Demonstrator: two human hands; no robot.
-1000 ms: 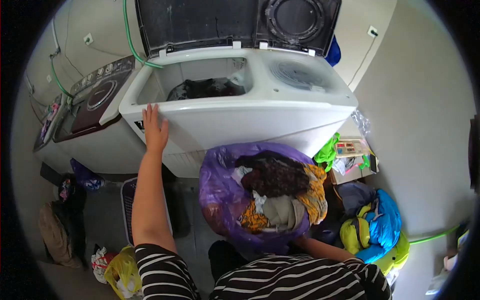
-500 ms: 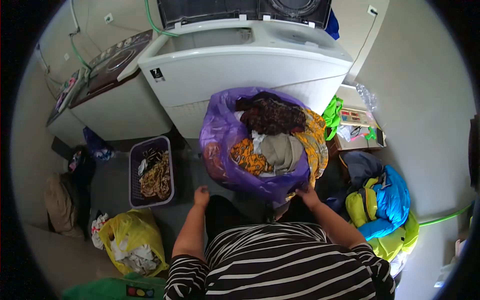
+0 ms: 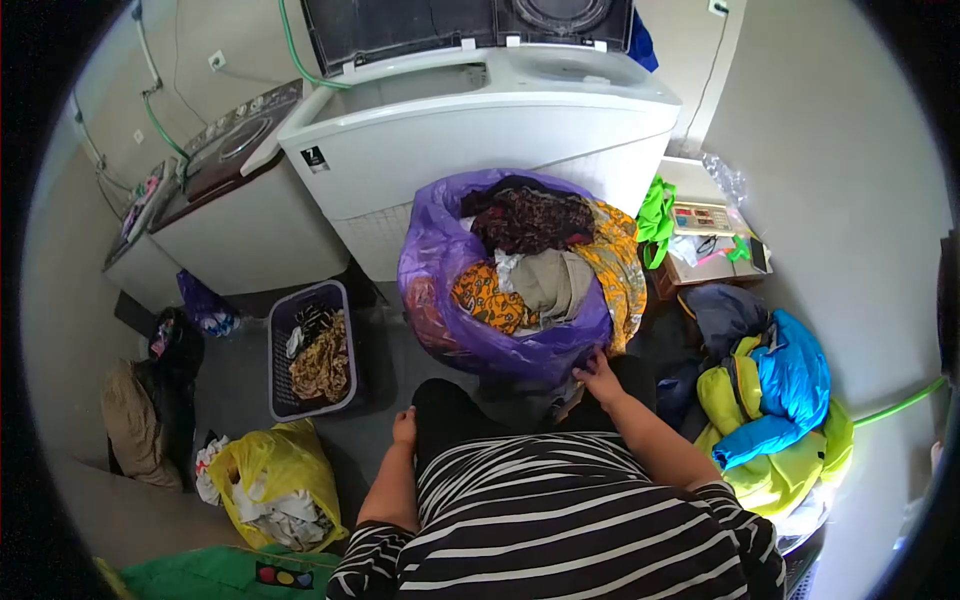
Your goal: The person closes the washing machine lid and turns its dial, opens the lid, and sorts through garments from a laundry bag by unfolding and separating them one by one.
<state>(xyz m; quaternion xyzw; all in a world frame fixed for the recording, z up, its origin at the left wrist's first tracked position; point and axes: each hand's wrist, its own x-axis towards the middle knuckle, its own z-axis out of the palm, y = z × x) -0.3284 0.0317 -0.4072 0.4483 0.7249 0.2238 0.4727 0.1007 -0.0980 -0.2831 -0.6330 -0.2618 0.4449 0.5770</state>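
A large purple plastic bag (image 3: 430,235) full of clothes stands in front of the white washing machine (image 3: 480,140), its top open. Inside it lie a dark patterned cloth (image 3: 530,215), a beige-grey garment (image 3: 553,284) and an orange patterned cloth (image 3: 490,298); a yellow patterned cloth (image 3: 618,265) hangs over its right rim. My right hand (image 3: 598,380) pinches the near right edge of the bag. Beside my left thigh rests my left hand (image 3: 404,427), its fingers curled; whether it holds anything is too small to tell.
A basket with clothes (image 3: 275,365) stands on the floor at left, a yellow bag (image 3: 245,460) nearer me. Blue and lime jackets (image 3: 795,370) lie at right below a small table (image 3: 690,180). Further machines (image 3: 240,225) line the left wall.
My left hand has left the washing machine's front edge and dropped beside my thigh. The view has tilted down, bringing the basket and yellow bag into fuller view. My right hand stays at the purple bag.
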